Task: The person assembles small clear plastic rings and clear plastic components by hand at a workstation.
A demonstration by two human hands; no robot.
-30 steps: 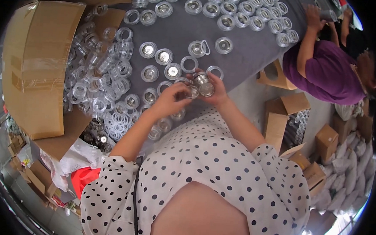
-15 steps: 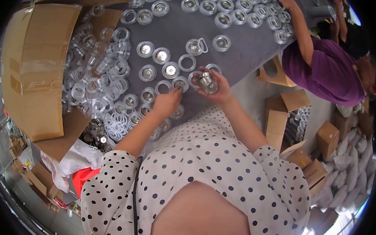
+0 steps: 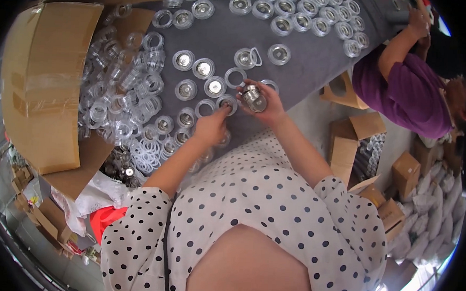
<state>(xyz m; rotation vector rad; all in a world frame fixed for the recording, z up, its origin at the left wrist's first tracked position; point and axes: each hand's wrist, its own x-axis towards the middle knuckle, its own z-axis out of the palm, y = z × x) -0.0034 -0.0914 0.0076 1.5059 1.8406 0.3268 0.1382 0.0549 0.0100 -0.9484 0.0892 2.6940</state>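
Note:
My right hand [image 3: 271, 108] holds a small stack of shiny round metal cups [image 3: 254, 98], with its fingers curled round them above the table's near edge. To the left of it, my left hand [image 3: 211, 126] has its fingertips together on a metal cup set in a clear plastic ring [image 3: 228, 104]. The fingers partly hide that cup. Just beyond lie a bare clear ring [image 3: 235, 77] and a filled ring [image 3: 214, 86] with a bright metal centre. A thin white ring [image 3: 255, 56] leans on another filled one.
A large cardboard box [image 3: 52, 83] at left spills clear plastic rings [image 3: 123, 82] onto the grey table [image 3: 217, 36]. Thin white rings [image 3: 147, 157] lie in a heap near it. Many filled rings [image 3: 304, 21] stand at the far side. A co-worker in purple [image 3: 404, 88] is at right.
The co-worker's arm has drawn back to the right, away from the far filled rings. My right hand has turned the metal cups slightly; my left fingertips stay at the same ring.

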